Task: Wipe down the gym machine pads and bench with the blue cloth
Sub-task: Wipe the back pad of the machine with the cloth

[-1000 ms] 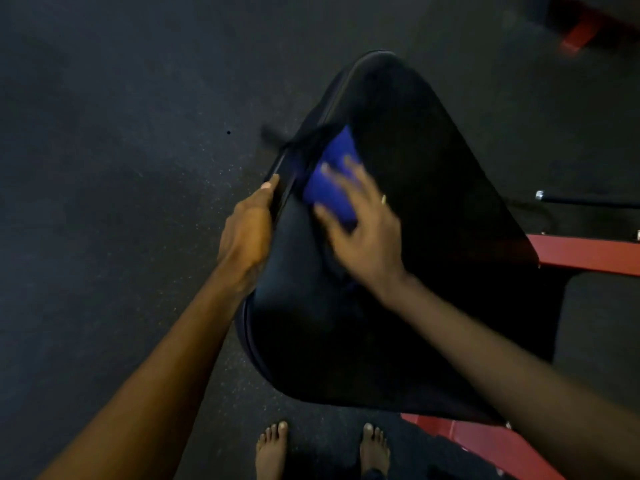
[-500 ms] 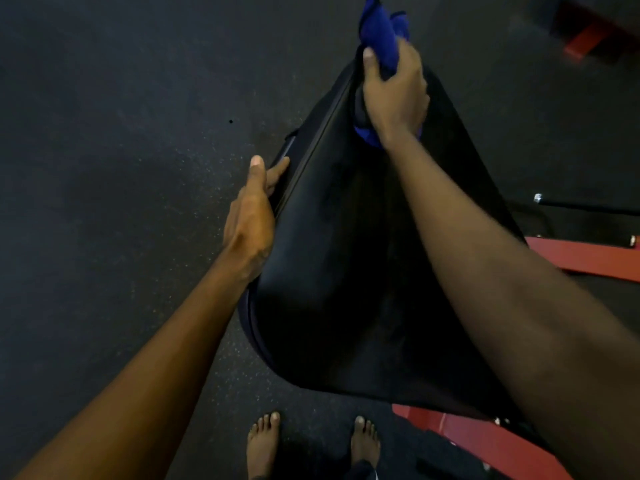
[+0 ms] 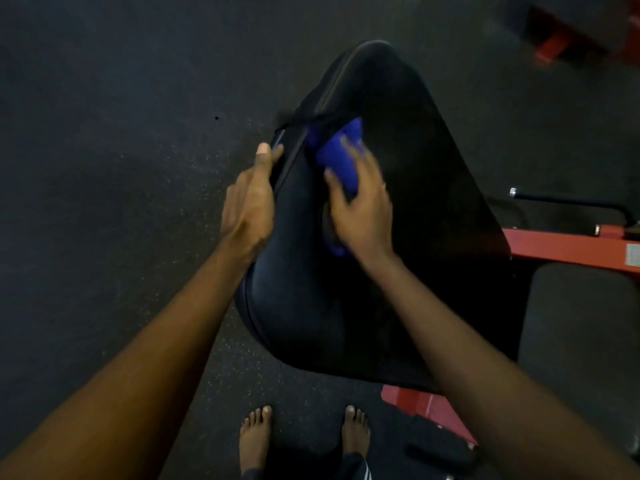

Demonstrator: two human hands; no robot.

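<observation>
A large black padded bench pad (image 3: 415,209) fills the middle of the head view, narrow at its far end. My right hand (image 3: 362,209) lies on the pad's left half with spread fingers pressing the blue cloth (image 3: 341,157) flat against it; part of the cloth shows below my palm too. My left hand (image 3: 251,202) rests against the pad's left edge, thumb pointing forward along the seam, holding nothing else.
A red steel frame (image 3: 568,249) runs out from under the pad to the right, with a black lever (image 3: 568,202) above it. Another red frame part (image 3: 426,407) sits by my bare feet (image 3: 254,434). Dark rubber floor (image 3: 104,168) lies to the left.
My right hand has pulled the cloth back from the pad's far tip to its middle left. My left hand has stayed on the pad's left edge.
</observation>
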